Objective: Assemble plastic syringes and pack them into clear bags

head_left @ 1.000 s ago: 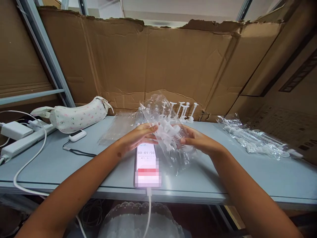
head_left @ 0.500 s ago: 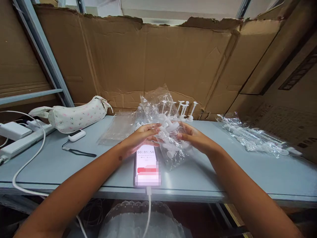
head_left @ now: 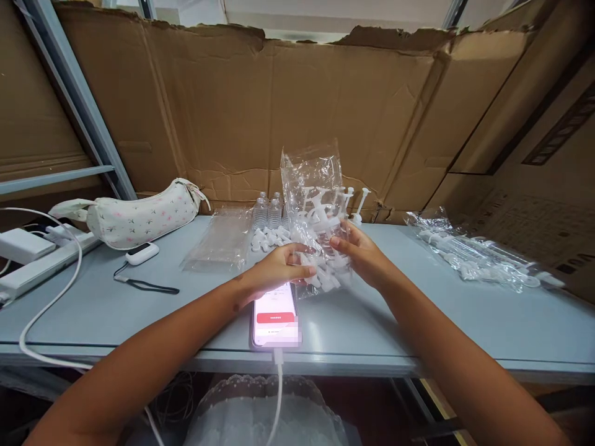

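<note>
The clear plastic bag (head_left: 316,204) of white pump parts stood upright above the counter (head_left: 418,322), just behind the lit phone (head_left: 275,316). Your left hand (head_left: 279,269) had its grip closed on the bag's lower left side, and your right hand (head_left: 360,251) pinched its right side. Small bottles (head_left: 268,212) stood just behind, near a floral pouch (head_left: 139,217).

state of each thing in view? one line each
Left hand: gripping bag, low on its left side.
Right hand: gripping bag's right side.
Bag: clear, upright, white plastic parts inside, top open-looking.
Phone: flat, screen lit, cable plugged in.
Small bottles: upright, behind bag.
Pouch: lying on its side.
Flat bags: lying flat, apparently empty.
</note>
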Demonstrator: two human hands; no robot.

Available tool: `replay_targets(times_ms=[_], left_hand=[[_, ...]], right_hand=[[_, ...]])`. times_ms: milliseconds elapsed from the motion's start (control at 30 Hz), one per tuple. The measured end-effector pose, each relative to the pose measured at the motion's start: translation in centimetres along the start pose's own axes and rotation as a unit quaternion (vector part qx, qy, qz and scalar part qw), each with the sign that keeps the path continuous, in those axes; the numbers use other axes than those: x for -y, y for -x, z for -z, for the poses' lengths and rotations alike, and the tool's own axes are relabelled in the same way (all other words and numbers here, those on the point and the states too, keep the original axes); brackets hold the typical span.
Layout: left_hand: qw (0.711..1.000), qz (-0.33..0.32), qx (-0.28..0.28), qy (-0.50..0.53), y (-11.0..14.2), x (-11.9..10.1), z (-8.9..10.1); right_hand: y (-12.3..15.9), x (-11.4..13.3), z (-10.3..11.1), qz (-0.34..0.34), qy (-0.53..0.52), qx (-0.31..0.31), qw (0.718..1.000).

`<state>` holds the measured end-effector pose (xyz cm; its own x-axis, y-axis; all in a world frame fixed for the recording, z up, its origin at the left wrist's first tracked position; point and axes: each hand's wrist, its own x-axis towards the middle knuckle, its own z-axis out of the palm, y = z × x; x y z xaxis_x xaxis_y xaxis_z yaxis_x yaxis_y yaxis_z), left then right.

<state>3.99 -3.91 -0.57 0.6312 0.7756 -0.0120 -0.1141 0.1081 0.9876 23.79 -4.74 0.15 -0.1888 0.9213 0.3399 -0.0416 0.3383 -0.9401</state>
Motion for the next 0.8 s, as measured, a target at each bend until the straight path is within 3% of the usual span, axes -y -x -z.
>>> replay_targets(times_ms=[400, 600, 700, 733, 800], left_hand=[[0.997, -0.034, -0.046, -0.058, -0.1, -0.1, -0.1], [0.977, -0.106, -0.092, -0.16, -0.3, -1.4, 1.5], [0.941, -0.124, -0.125, -0.288, -0.5, -1.6, 2.7], [0.914, -0.138, -0.141, -0.355, -0.6, -1.6, 3.1], [0.827, -0.166, -0.165, -0.511, -0.7, -1.6, 3.8]], right_hand=[[-0.1, -0.2, -0.3, -0.005, -0.015, -0.043, 0.999], [-0.1, 0.2, 0.2, 0.004, -0.019, -0.103, 0.994], [-0.2, 0.2, 0.4, 0.011, -0.019, -0.128, 0.992], [-0.2, 0.2, 0.5, 0.014, -0.018, -0.132, 0.991], [-0.3, 0.0, 0.6, 0.018, -0.012, -0.137, 0.99]])
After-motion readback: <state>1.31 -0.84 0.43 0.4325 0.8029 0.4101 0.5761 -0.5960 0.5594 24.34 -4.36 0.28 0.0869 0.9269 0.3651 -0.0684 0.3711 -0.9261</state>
